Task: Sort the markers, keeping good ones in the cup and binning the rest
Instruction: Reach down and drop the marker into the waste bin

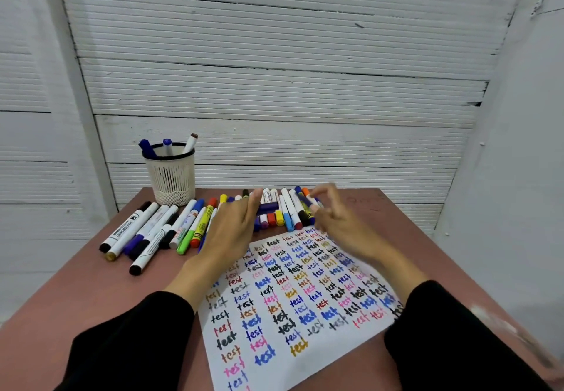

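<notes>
Reddish-brown table point(76, 293) against white ribbed wall panels point(274, 85); white paper sheet point(305, 357) on table (rows of multicoloured "test" scribbles).

Reddish-brown table point(76, 287) against white ribbed wall point(274, 55).

Left hand point(232, 232) flat, fingers straight; right hand point(334, 216) loosely curled.

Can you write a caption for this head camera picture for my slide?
Two hands, left and right, reach over colourful markers beside a white mesh cup.
</notes>
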`<move>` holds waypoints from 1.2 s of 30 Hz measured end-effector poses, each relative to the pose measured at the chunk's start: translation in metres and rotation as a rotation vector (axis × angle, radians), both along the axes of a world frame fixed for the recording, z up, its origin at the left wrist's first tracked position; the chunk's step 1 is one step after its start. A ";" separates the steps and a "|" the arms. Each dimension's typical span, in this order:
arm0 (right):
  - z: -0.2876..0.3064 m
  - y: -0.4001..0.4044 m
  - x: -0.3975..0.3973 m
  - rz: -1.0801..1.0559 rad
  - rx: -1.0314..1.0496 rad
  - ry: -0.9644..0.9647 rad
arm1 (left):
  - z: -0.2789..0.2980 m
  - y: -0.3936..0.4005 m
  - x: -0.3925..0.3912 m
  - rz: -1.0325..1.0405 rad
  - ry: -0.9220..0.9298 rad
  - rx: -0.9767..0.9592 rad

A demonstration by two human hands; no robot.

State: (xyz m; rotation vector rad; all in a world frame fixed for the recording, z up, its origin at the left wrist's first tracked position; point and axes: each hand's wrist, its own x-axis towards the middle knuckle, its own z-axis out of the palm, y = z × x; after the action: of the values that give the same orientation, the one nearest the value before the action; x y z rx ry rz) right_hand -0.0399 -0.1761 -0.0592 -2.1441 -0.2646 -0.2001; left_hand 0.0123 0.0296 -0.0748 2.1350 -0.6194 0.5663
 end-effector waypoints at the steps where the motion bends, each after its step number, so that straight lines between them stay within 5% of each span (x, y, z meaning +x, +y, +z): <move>1: 0.005 -0.006 0.002 -0.033 0.140 0.014 | -0.001 -0.003 -0.003 -0.064 0.061 -0.067; 7: 0.016 -0.032 -0.001 0.095 1.120 0.190 | -0.020 -0.017 -0.005 -0.287 0.329 -0.034; 14: -0.016 -0.035 0.010 -0.319 0.651 0.106 | -0.020 -0.017 -0.006 -0.283 0.322 -0.092; 36: -0.034 -0.037 0.020 -0.307 0.262 0.022 | -0.024 -0.014 -0.006 -0.287 0.247 0.032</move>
State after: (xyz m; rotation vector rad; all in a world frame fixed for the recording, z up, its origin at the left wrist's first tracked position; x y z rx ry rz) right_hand -0.0202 -0.2127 -0.0931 -1.9154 0.1023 -0.3666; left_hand 0.0062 0.0155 -0.0986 2.0551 -0.7795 0.1336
